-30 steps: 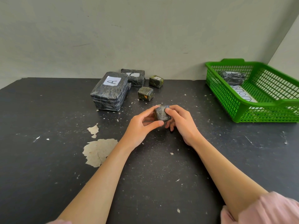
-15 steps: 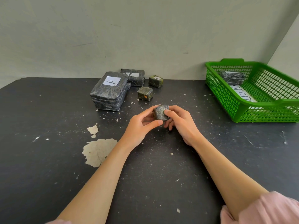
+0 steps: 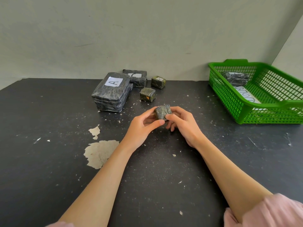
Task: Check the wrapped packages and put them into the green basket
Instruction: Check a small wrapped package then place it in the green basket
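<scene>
The table [image 3: 49, 177]: matt black coating, rough and speckled, flaked away to a pale, chalky underlayer at the chipped patch [image 3: 100, 152] far left of the green basket [image 3: 268, 104]. The green basket: moulded plastic lattice, smooth, with a slight sheen. The small package [image 3: 162, 111], left of the basket: dark contents under crinkled, glossy clear film. The large package [image 3: 109, 95], further left: the same wrinkled, shiny film, bearing a matt white paper label [image 3: 114, 82]. The sleeve [image 3: 270, 212]: soft pink cloth. The wall [image 3: 147, 38]: matt, pale paint.
</scene>
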### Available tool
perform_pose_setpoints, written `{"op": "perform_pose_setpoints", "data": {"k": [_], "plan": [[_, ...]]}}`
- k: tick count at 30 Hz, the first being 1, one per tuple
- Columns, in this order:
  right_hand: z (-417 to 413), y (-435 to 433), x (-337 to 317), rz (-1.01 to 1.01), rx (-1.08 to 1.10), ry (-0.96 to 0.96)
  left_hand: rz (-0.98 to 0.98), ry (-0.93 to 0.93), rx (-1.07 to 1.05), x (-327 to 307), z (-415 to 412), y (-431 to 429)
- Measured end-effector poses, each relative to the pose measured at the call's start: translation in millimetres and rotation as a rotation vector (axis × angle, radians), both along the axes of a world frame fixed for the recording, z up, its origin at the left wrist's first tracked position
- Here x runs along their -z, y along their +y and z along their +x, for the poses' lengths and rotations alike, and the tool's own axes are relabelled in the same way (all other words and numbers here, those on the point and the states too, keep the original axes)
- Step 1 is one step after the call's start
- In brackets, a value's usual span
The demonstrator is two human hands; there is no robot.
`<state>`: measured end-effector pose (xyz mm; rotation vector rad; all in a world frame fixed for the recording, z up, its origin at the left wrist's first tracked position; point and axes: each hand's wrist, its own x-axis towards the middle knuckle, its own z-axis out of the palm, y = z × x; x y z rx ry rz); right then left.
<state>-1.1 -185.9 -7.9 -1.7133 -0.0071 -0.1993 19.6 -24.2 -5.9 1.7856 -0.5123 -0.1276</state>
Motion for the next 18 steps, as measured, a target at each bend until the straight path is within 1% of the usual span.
{"op": "perform_pose_setpoints", "data": {"k": [4, 6, 7, 9, 11, 14, 18], "plan": [[-0.7, 2.8, 1.1, -0.024, 0.075, -0.031, -0.027, -0.093, -0.096, 1.8, -2.5, -1.0], [-2.2, 3.8, -0.5, -0.014, 0.071, -0.052, -0.033, -0.108, -0.124, 1.7, -2.2, -0.1], [-2.8, 3.6, -1.2, 0.001, 0.057, -0.065, -0.038, -0.074, -0.121, 0.7, -1.9, 0.6], [-3.7, 2.3, -1.8, 0.018, 0.038, -0.081, -0.084, 0.050, -0.090, -2.3, -2.0, 1.1], [-3.9, 1.8, -1.5, -0.013, 0.030, -0.092, -0.158, 0.152, -0.065, -4.6, -2.5, 0.8], [-3.4, 2.4, -1.5, -0.045, 0.026, -0.099, -0.183, 0.180, -0.057, -6.4, -3.2, 0.0], [-2.9, 3.5, -2.2, 0.025, 0.029, -0.075, -0.155, 0.185, -0.027, -5.8, -2.8, 0.0]]}}
